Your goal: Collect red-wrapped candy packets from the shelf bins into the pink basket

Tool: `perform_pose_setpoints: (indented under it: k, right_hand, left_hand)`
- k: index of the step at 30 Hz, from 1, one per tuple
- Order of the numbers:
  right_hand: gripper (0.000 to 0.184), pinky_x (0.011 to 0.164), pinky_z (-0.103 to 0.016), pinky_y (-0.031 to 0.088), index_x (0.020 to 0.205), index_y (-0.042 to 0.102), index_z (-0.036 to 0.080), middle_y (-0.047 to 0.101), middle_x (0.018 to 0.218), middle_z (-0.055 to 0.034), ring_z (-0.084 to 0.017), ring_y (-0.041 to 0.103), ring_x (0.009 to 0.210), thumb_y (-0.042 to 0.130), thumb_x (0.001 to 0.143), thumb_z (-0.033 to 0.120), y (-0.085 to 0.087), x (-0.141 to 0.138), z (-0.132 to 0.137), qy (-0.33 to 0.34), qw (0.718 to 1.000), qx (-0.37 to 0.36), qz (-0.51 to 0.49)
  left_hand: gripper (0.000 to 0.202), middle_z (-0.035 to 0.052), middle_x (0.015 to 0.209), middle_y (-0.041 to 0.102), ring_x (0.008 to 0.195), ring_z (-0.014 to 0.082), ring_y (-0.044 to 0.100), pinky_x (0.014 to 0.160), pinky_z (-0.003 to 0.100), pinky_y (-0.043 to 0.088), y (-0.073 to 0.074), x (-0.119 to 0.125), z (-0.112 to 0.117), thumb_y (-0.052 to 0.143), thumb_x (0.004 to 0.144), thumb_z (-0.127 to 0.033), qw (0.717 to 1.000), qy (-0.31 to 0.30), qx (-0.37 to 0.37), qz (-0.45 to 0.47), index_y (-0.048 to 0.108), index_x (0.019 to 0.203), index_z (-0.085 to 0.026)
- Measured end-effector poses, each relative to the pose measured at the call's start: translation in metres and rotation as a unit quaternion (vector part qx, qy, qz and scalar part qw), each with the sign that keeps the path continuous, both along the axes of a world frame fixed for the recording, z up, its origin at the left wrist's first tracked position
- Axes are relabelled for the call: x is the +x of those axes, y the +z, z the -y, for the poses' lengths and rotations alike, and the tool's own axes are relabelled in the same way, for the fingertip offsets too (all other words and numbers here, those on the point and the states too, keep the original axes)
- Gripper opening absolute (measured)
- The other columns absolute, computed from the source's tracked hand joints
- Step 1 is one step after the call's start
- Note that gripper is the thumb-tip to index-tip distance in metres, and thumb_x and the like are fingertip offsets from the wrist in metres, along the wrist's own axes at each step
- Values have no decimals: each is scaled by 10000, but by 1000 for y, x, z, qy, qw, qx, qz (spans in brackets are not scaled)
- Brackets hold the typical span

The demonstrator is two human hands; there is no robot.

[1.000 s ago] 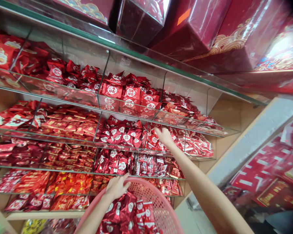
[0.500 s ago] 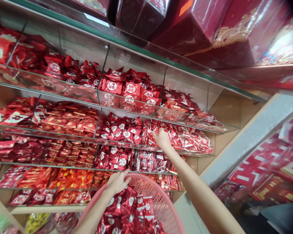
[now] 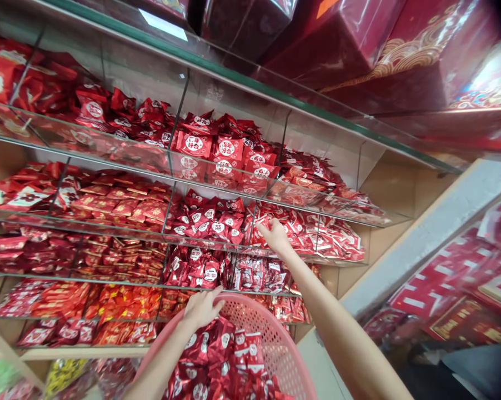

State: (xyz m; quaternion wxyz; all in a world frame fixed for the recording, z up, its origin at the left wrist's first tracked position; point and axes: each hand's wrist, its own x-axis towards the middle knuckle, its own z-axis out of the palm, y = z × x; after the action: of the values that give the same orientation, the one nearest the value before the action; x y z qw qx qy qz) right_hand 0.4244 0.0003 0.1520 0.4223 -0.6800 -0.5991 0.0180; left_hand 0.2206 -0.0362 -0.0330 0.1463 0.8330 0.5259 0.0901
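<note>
Below centre, a pink plastic basket (image 3: pixel 281 333) with a perforated wall holds a pile of dark-red wrapped packets (image 3: pixel 213 355) and some red-and-white ones. My left hand (image 3: pixel 203 308) is closed over the basket's far left rim, beside the shelf edge. Further up, my right hand (image 3: pixel 274 236) reaches over a clear divider into a shelf compartment of small red-and-white packets (image 3: pixel 300 230). Its fingers are bent and pinched at one packet, partly hidden by the hand. Dark-red packets with white labels (image 3: pixel 217 222) fill the compartment to its left.
Stepped glass shelves (image 3: pixel 121 161) with upright dividers carry red, gold and orange packets. Large dark-red boxes (image 3: pixel 325 50) stand on the glass shelf overhead. To the right are a grey post (image 3: pixel 404 233) and more red goods (image 3: pixel 446 278). Colourful bags (image 3: pixel 63 378) lie at lower left.
My right hand has shifted slightly left among the small packets, its fingers drawn closer together. My left hand stays on the basket rim. The view has tilted slightly.
</note>
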Motion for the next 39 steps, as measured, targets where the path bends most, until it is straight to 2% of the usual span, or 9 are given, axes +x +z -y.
perform_pose_setpoints:
  k: [8, 11, 14, 18, 21, 25, 30, 35, 39]
  right_hand:
    - [457, 543, -237, 343, 854, 451, 155, 522, 687, 8, -125, 464, 599, 548, 570, 500, -2, 0, 2, 19, 999, -3, -39]
    - [480, 560, -238, 371, 861, 451, 155, 551, 728, -6, -127, 494, 627, 571, 553, 504, 1, 2, -1, 9, 993, 22, -119]
    - [435, 551, -237, 394, 829, 460, 160, 571, 715, -10, -121, 519, 608, 574, 572, 492, 12, 5, 3, 29, 969, 30, -245]
    - [365, 546, -227, 413, 812, 468, 174, 581, 716, -7, -115, 543, 604, 584, 609, 454, 22, 7, 36, 106, 927, 1, -360]
    - [312, 560, -218, 417, 813, 468, 191, 578, 724, 11, -100, 538, 599, 589, 639, 420, 13, 0, 78, 164, 902, -44, -398]
    - [312, 601, -239, 435, 848, 481, 201, 585, 773, 0, -115, 547, 642, 577, 657, 428, -27, -16, 127, 185, 880, -133, -417]
    - [328, 669, -273, 440, 882, 478, 195, 592, 868, -35, -167, 567, 774, 536, 680, 447, -112, -27, 151, 149, 869, -169, -441]
    - [269, 676, -297, 425, 748, 489, 189, 601, 769, -27, -197, 564, 745, 545, 642, 430, -191, -19, 150, 49, 915, -199, -347]
    - [276, 666, -307, 420, 767, 489, 197, 604, 742, -27, -212, 564, 728, 550, 614, 419, -221, -17, 146, 4, 927, -233, -295]
  left_hand:
    - [553, 43, 981, 609, 922, 199, 539, 783, 323, 381, -2, 0, 0, 188, 752, -571, 1000, -3, 10, 7, 359, 1211, -314]
    - [555, 46, 995, 605, 937, 198, 535, 792, 319, 377, 1, 0, 1, 198, 753, -569, 1000, 0, 2, 3, 357, 1214, -306]
    - [552, 50, 1008, 604, 921, 202, 545, 770, 327, 388, 5, 0, 3, 190, 758, -562, 1000, -8, 2, 2, 341, 1224, -308]
    - [554, 47, 989, 614, 901, 200, 554, 752, 324, 394, 7, 0, 2, 183, 761, -560, 1000, -14, 5, -2, 328, 1232, -307]
    - [568, 45, 996, 612, 916, 197, 549, 760, 314, 390, 6, 0, 0, 180, 760, -566, 1000, -20, 1, -1, 309, 1246, -301]
    - [571, 43, 982, 619, 926, 206, 546, 758, 317, 389, 5, 1, -1, 188, 756, -573, 1000, -22, -8, 1, 306, 1246, -306]
    - [565, 40, 1028, 601, 952, 210, 532, 788, 326, 374, 5, 3, 0, 204, 749, -582, 1000, -10, -15, 5, 320, 1234, -318]
    - [559, 36, 1085, 574, 972, 200, 522, 807, 319, 363, 6, 2, 1, 209, 753, -575, 999, -16, -31, 9, 309, 1239, -317]
    - [569, 45, 1079, 577, 968, 208, 525, 793, 323, 369, 7, 2, 1, 212, 749, -579, 1000, -18, -21, 6, 298, 1246, -316]
